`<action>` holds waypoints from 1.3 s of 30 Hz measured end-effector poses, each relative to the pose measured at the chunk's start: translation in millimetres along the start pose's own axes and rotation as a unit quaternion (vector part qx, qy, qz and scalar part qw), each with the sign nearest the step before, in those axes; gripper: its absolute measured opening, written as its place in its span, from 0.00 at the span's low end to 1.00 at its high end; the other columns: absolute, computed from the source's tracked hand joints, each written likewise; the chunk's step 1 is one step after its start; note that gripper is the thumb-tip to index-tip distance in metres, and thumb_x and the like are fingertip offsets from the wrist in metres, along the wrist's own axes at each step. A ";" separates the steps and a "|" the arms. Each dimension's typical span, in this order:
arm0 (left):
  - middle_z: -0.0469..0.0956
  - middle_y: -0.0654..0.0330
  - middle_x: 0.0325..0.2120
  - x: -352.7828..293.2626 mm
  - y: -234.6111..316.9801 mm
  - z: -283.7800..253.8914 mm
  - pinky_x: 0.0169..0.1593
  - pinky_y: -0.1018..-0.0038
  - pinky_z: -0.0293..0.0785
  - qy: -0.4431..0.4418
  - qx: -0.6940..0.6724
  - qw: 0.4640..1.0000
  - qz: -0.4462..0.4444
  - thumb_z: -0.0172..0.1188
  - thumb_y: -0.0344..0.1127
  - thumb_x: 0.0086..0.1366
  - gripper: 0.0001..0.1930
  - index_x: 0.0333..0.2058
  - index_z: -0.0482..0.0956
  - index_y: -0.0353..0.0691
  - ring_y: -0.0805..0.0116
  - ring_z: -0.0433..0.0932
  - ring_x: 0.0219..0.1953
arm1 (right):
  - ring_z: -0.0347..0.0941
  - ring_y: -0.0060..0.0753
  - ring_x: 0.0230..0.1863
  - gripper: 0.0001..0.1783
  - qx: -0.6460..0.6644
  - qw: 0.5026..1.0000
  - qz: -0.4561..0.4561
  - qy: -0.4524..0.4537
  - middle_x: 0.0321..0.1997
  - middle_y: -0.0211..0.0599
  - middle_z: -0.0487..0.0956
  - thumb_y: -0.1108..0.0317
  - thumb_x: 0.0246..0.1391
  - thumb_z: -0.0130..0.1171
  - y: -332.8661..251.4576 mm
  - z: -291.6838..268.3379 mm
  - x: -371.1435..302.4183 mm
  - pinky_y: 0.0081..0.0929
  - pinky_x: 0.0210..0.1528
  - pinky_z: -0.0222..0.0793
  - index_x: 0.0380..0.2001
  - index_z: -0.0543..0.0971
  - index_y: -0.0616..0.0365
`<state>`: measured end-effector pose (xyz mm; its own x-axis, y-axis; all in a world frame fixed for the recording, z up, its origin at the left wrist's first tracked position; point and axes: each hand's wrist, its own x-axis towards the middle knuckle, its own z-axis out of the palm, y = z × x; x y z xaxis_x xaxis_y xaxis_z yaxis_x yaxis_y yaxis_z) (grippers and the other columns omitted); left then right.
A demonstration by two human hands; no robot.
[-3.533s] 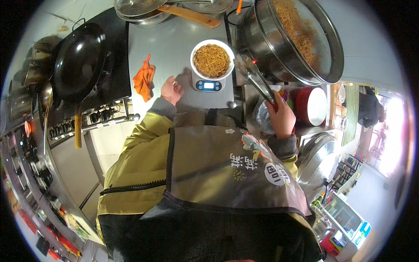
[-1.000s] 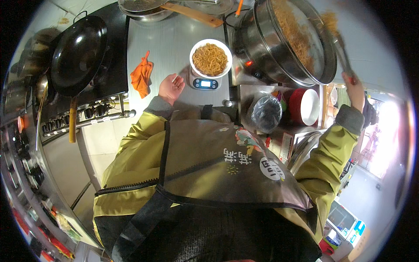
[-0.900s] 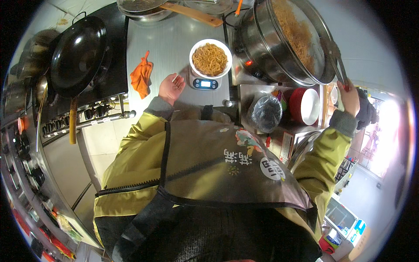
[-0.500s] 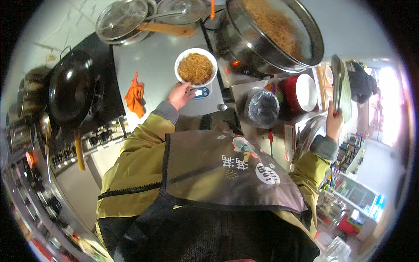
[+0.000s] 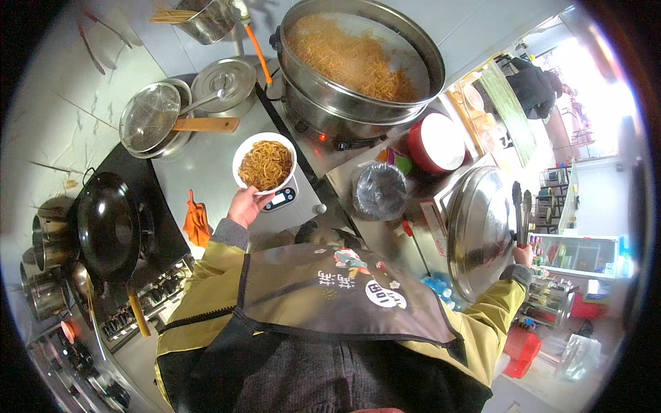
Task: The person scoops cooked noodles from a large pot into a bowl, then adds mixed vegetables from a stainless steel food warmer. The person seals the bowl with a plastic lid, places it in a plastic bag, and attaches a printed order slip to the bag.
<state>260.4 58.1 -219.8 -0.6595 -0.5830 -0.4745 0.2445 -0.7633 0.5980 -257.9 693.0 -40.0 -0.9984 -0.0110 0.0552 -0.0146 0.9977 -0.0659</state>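
My left hand grips the near rim of a white bowl filled with brown noodles. Beneath the bowl a small digital scale shows; whether the bowl rests on it or is held just above, I cannot tell. Out to the right, my right hand is closed around the handle end of metal tongs. Their tips point away from me, and nothing shows between them. Close to the tongs' left side stands a large round steel lid.
A big steel steamer of noodles stands at the back. Right of centre are a plastic-lined bin and a red bowl. An orange cloth, a wok and a strainer lie left. Another person is far right.
The view has turned rightward, showing more of the lid. My right hand has brought the tongs down and closer, beside the lid. My left hand still holds the noodle bowl by its rim.
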 end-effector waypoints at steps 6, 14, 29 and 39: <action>0.72 0.47 0.50 -24.0 13.9 36.5 0.49 0.65 0.82 -0.038 0.016 0.999 -0.012 0.46 0.24 0.66 0.19 0.55 0.61 0.30 0.55 0.78 0.48 | 0.75 0.52 0.46 0.25 -0.031 0.995 0.011 0.090 0.40 0.51 0.79 0.58 0.38 0.67 -0.7 -1.2 2.3 0.41 0.49 0.69 0.39 0.75 0.60; 0.69 0.50 0.53 -40.4 12.4 63.4 0.46 0.62 0.82 -0.050 0.054 0.997 -0.001 0.46 0.26 0.67 0.27 0.62 0.48 0.45 0.55 0.78 0.48 | 0.71 0.26 0.32 0.36 0.320 0.928 -0.187 0.022 0.33 0.33 0.76 0.59 0.50 0.68 -173.0 -25.0 10.7 0.27 0.38 0.70 0.59 0.66 0.60; 0.70 0.44 0.53 -100.8 -5.3 56.6 0.46 0.67 0.82 0.079 0.015 0.990 0.112 0.51 0.26 0.63 0.29 0.61 0.53 0.28 0.54 0.76 0.50 | 0.76 0.54 0.47 0.18 -0.067 0.885 -0.461 -0.016 0.43 0.57 0.79 0.60 0.55 0.51 -624.6 5.9 165.7 0.45 0.47 0.72 0.36 0.82 0.64; 0.72 0.48 0.49 -128.3 -15.0 76.9 0.46 0.66 0.80 0.236 -0.051 0.961 0.135 0.55 0.31 0.62 0.27 0.57 0.58 0.28 0.60 0.78 0.44 | 0.75 0.49 0.52 0.18 -0.080 0.875 -0.475 -0.042 0.52 0.47 0.77 0.65 0.62 0.45 -807.2 42.5 95.3 0.45 0.49 0.73 0.47 0.79 0.58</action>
<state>286.7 165.7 -118.2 -0.1713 -0.8068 -0.5654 0.4459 -0.5752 0.6858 -343.5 -116.3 -23.9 -0.5406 -0.8388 -0.0643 -0.8393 0.5324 0.1102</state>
